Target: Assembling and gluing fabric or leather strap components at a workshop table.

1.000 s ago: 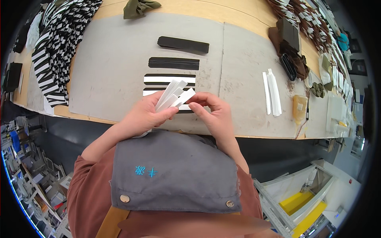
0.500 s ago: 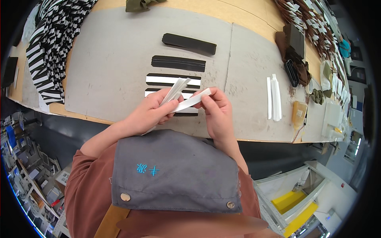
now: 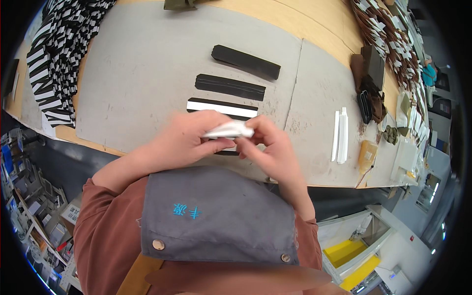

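Observation:
My left hand [image 3: 194,135] is closed round a bundle of white strips [image 3: 227,130], which is blurred by motion. Against the right end of those strips, the fingers of my right hand [image 3: 268,147] are pinched. Both hands hover over the near part of the grey table top [image 3: 142,78]. Beyond them lies a black strip with a white band [image 3: 223,106], partly covered by my hands. Farther back rest a black strip with lengthwise lines [image 3: 230,88] and a plain black strip [image 3: 247,62]. More banded black pieces under my hands are mostly hidden.
A heap of black-and-white strips [image 3: 54,69] fills the far left. To the right lie loose white strips [image 3: 341,136], a yellowish block [image 3: 368,152] and dark folded pieces [image 3: 369,69]. Brown-and-white strips [image 3: 388,44] pile up at the far right. Olive cloth [image 3: 182,4] lies at the back.
The white strips have gone from fanned and upright to gathered and lying nearly level between my hands. My right hand has drawn closer to my left. The whole view has shifted slightly.

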